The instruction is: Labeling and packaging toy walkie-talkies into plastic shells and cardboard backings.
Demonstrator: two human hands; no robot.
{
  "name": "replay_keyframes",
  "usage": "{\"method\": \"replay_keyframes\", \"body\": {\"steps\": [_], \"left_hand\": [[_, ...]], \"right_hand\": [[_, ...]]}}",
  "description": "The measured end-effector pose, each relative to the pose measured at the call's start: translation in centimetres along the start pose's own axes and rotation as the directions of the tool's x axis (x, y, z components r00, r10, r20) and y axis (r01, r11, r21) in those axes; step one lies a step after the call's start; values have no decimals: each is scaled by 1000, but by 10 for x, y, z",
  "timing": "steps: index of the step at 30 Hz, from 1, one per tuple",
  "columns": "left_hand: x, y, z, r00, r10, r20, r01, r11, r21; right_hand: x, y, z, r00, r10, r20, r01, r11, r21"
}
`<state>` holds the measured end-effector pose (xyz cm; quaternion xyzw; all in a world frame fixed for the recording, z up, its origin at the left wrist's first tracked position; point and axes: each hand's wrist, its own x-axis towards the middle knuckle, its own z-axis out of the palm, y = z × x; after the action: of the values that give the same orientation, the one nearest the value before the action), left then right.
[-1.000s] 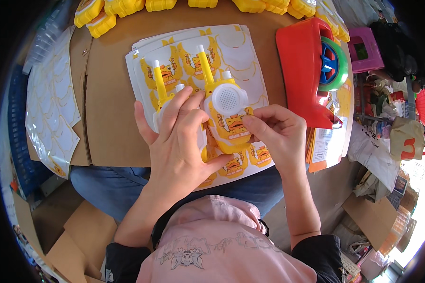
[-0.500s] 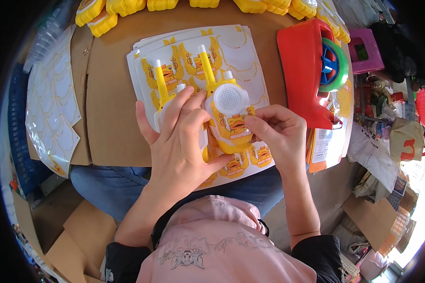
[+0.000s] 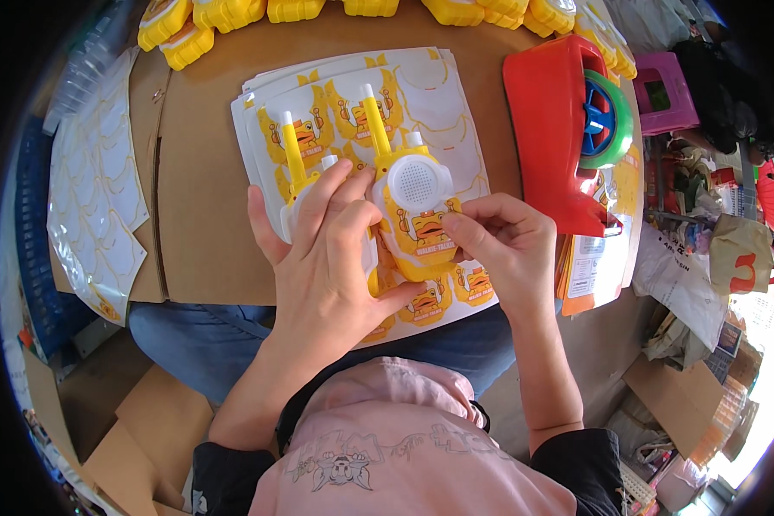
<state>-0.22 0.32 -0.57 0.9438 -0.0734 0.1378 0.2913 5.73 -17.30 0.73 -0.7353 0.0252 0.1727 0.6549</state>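
Two yellow toy walkie-talkies with white antenna tips lie side by side on sheets of duck stickers (image 3: 434, 73). The right walkie-talkie (image 3: 396, 225) shows a round white speaker grille and a duck sticker (image 3: 428, 230) on its lower face. My right hand (image 3: 509, 245) pinches its lower right edge, thumb on the sticker's edge and the other fingers curled at the side. My left hand (image 3: 322, 249) spreads over the left walkie-talkie (image 3: 294, 159), covering much of its body. Its index finger meets the right toy's left side, and its thumb stretches out below.
A red tape dispenser (image 3: 533, 129) with a green roll (image 3: 619, 125) stands to the right. Several yellow toy pieces (image 3: 232, 10) line the far edge of the cardboard-covered table (image 3: 206, 172). Used sticker sheets (image 3: 95, 189) lie at left; a purple stool (image 3: 669, 95) stands beyond the dispenser.
Almost nothing differs. The right walkie-talkie and my right hand have shifted very slightly left; my left hand stays in place.
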Motion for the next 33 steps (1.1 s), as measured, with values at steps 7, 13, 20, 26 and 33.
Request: {"method": "replay_keyframes", "body": {"steps": [7,13,20,26,33], "left_hand": [[2,3,-3,999,-3,52,0,998,55],[2,2,-4,999,11,43,-14,998,67],[2,1,-3,999,29,42,-33,996,84],[2,1,0,999,24,-29,-23,999,26],[1,1,0,1000,15,-24,-15,1000,19]], "right_hand": [[1,1,-1,1000,-4,8,4,1000,9],[2,-1,-1,1000,0,16,0,1000,26],[4,-3,-3,999,36,26,-37,999,22],[3,-2,-11,997,16,79,-24,994,110],[4,-5,-4,998,27,52,-29,999,22]]}}
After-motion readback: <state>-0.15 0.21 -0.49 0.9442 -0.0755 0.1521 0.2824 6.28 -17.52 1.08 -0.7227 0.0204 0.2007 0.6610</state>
